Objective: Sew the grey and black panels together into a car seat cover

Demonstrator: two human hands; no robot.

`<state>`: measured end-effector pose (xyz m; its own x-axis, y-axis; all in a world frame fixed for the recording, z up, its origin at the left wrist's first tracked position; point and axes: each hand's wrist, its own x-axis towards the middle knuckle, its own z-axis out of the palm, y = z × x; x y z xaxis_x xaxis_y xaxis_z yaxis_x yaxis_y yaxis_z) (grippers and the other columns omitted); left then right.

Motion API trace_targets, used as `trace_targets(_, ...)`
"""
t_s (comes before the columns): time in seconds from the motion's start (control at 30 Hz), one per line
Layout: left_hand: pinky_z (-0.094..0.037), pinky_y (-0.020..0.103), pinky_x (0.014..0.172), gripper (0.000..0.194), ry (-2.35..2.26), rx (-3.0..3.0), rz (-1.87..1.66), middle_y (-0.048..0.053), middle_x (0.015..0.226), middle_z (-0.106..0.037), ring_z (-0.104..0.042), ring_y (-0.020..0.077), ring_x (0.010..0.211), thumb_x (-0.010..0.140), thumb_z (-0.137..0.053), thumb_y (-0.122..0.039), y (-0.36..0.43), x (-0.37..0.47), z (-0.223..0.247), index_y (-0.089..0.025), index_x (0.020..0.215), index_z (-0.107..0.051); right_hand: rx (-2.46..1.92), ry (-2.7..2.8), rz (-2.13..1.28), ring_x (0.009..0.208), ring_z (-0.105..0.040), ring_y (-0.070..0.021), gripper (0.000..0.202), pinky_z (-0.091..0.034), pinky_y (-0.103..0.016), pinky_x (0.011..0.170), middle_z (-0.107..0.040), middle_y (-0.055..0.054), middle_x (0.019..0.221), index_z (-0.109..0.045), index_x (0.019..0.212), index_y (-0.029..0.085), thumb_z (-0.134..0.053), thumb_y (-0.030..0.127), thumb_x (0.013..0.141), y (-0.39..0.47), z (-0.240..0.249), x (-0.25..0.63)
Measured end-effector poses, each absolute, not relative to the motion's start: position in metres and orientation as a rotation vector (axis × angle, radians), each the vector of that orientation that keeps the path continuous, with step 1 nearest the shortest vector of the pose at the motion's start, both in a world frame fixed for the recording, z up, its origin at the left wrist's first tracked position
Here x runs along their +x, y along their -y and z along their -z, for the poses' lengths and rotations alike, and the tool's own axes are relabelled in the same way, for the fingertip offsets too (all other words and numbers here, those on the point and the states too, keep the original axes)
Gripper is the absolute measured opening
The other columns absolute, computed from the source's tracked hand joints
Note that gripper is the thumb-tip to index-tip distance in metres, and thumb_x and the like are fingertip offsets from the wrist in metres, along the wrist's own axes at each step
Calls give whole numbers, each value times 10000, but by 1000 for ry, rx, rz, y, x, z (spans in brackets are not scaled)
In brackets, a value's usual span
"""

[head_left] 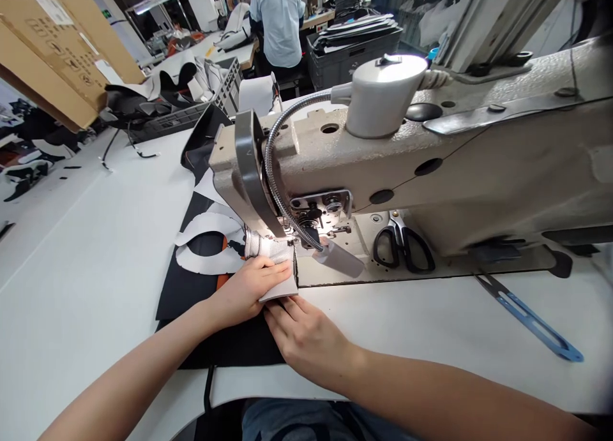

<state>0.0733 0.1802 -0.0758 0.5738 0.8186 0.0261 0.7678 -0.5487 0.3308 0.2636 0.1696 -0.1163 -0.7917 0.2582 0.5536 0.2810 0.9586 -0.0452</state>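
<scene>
A pale grey fabric piece (pixel 282 290) lies under the needle area of a sewing machine (pixel 325 160). My left hand (pixel 249 286) is closed on it, thumb and fingers on its upper face. Just in front, my right hand (pixel 309 339) has its fingers together at the near edge of the piece, the tips partly hidden beneath it. Black fabric (pixel 225 348) spreads below both hands. To the left lies a white ring-shaped piece (pixel 191 262) with an oval opening. The needle itself is hidden by the lamp's metal hose and the machine parts.
Black-handled scissors (pixel 400 249) rest on the machine bed. Blue thread snips (pixel 536 326) lie on the table at right. A crate (pixel 225 90) of cut pieces and a cardboard box (pixel 62 45) stand at back left. A person (pixel 278 23) in a light blue shirt sits beyond.
</scene>
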Motion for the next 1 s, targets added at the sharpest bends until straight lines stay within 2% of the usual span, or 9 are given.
trace_targets(0.2,-465,378,876,544,-1351,2506,-189,72,1217,-615,-528,220,1023,724,-425,-6,-193,83,64,-190,1215,-572,-378,2544,89,1051,-592,-276,310,-453,-417,979,-632,-189,1139,-625,1116,12,-433,89,885,-178,119,270)
trace_targets(0.43,-448,367,841,323,-1410,2574,-133,43,950,-672,-551,211,938,757,-423,-32,-211,88,60,-190,899,-666,-429,2543,134,1138,-547,-293,325,-452,-443,988,-588,-224,1214,-593,1155,-19,-451,75,878,-195,122,274)
trace_targets(0.53,-467,342,820,221,-1448,2614,-226,37,865,-668,-573,193,865,780,-455,-70,-208,97,60,-172,824,-646,-360,2568,137,1054,-590,-264,306,-438,-452,998,-638,-191,1111,-606,1141,17,-433,78,897,-197,117,276)
trace_targets(0.63,-485,343,765,160,-1542,2702,-269,63,871,-657,-571,205,846,848,-482,-149,-200,104,64,-148,876,-640,-205,2536,141,920,-641,-239,267,-502,-410,896,-679,-152,982,-655,1055,51,-446,86,893,-187,117,273)
trace_targets(0.73,-487,311,741,267,-1444,2812,-335,65,920,-652,-567,177,852,911,-381,-110,-193,97,72,-155,959,-639,-222,2485,212,922,-655,-298,282,-531,-440,792,-673,-215,1021,-668,1025,3,-450,70,859,-170,123,260)
trace_targets(0.83,-492,284,751,278,-1363,2790,-484,60,966,-640,-550,150,864,925,-384,-116,-191,82,79,-178,1001,-645,-236,2482,286,880,-668,-332,309,-536,-483,720,-665,-267,1017,-664,1010,-51,-429,43,832,-157,128,243)
trace_targets(1.0,-466,260,701,277,-1338,2749,-564,28,841,-595,-503,134,785,934,-429,-174,-194,69,88,-233,1070,-664,-259,2468,281,826,-678,-340,312,-531,-487,663,-665,-293,979,-653,1018,-75,-429,39,833,-154,131,229)
